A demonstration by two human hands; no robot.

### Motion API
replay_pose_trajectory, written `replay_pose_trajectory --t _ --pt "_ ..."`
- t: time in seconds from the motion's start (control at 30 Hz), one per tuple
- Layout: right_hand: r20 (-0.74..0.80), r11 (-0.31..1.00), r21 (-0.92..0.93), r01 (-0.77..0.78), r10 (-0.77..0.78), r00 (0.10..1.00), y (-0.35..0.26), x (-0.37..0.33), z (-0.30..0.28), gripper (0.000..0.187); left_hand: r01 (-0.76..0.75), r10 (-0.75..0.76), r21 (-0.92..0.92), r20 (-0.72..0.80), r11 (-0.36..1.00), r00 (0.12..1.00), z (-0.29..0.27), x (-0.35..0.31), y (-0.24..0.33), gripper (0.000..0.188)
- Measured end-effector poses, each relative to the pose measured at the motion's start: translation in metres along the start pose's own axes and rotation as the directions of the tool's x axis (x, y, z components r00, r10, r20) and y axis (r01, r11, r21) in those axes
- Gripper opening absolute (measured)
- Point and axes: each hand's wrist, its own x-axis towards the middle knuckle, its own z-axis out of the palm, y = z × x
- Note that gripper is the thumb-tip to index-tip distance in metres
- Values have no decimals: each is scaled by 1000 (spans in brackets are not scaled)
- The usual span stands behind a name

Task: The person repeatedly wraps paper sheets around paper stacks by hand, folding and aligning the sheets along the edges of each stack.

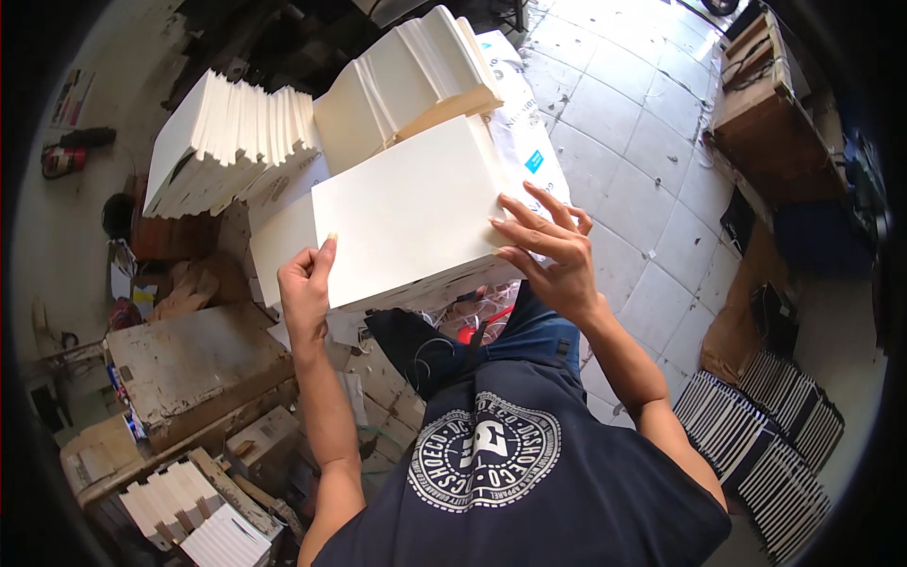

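A cream-coloured stack of paper sheets (406, 208) lies in front of me, its front edge tilted toward my body. At its near left corner my left hand (307, 279) is closed, thumb on top and fingers curled in, pinching the paper's edge. A part of the pile (281, 246) sticks out to the left beneath the top sheet. My right hand (556, 244) has its fingers spread, with the fingertips touching the stack's right edge. Just behind stands another block of cream paper bundles (387, 80). White printed wrapping (529, 123) spreads under the stacks.
Several cream booklets (241, 132) stand fanned at the far left. A worn box-like surface (194, 364) is at my left, above more paper bundles (170, 501). Black-and-white stacked books (756, 444) lie at the lower right. A wooden cabinet (765, 113) stands beyond the tiled floor (633, 180).
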Motion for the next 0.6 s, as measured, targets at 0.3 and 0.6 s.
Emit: replay_pose_trajectory --t 0.3,0.6 --pt "25 1000 20 -22 22 999 -6 3 -1 28 -6 6 2 -45 1000 999 -2 -3 -2 40" --pt "-6 1000 -1 -20 20 1000 -9 5 -1 26 50 -47 -76 44 996 998 -19 -15 -2 20"
